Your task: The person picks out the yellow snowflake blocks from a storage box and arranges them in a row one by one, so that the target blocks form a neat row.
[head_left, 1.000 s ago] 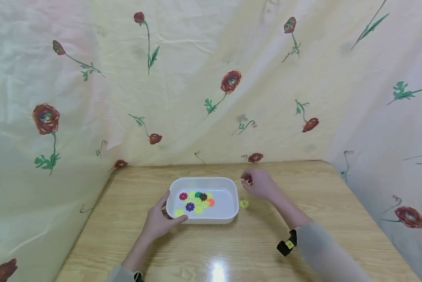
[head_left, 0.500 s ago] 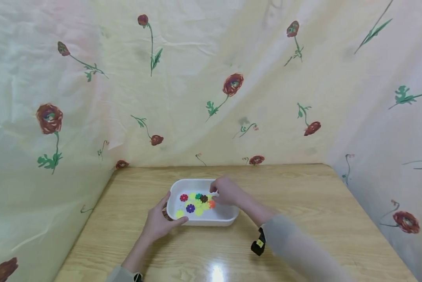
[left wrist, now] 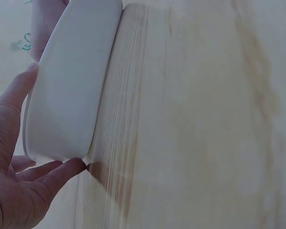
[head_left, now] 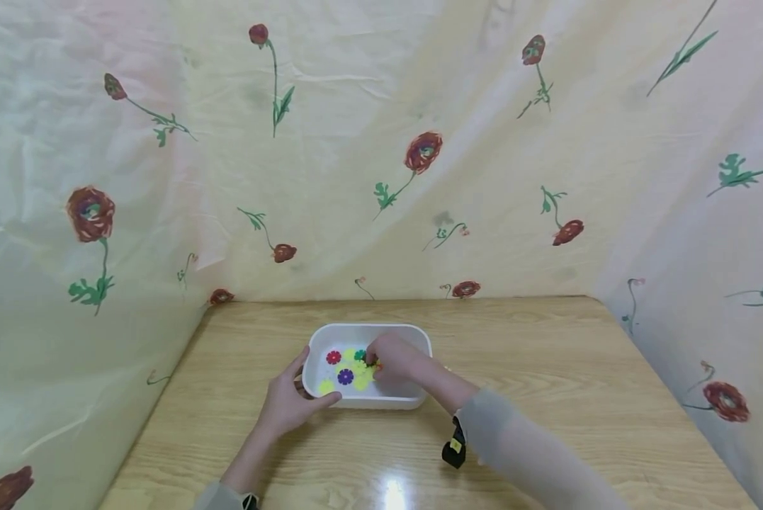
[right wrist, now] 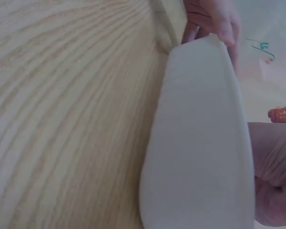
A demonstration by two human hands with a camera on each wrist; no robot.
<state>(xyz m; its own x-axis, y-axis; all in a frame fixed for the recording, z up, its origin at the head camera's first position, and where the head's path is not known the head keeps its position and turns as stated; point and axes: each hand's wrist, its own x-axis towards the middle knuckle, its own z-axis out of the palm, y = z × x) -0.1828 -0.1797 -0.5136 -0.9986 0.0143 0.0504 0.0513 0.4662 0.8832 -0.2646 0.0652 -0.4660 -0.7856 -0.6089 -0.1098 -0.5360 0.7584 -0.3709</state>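
Note:
A white plastic tub sits on the table, with several flower-shaped plastic discs in it. A red disc, a purple disc, a green disc and yellow ones lie to the left. My left hand grips the tub's left end, thumb along the front rim and fingers round the side, as the left wrist view also shows. Inside the tub, my right hand reaches down with bent fingers over a dark and an orange disc, mostly covered. I cannot tell whether the fingertips pinch one.
The wood-grain table spreads around the tub. Just past the tub's right end, a bit of a yellow disc shows behind my right forearm. A flower-printed cloth hangs at the back and sides.
My right hand has moved left from the table beyond the tub's right end, over the rim and down to the discs. My left hand stays on the tub.

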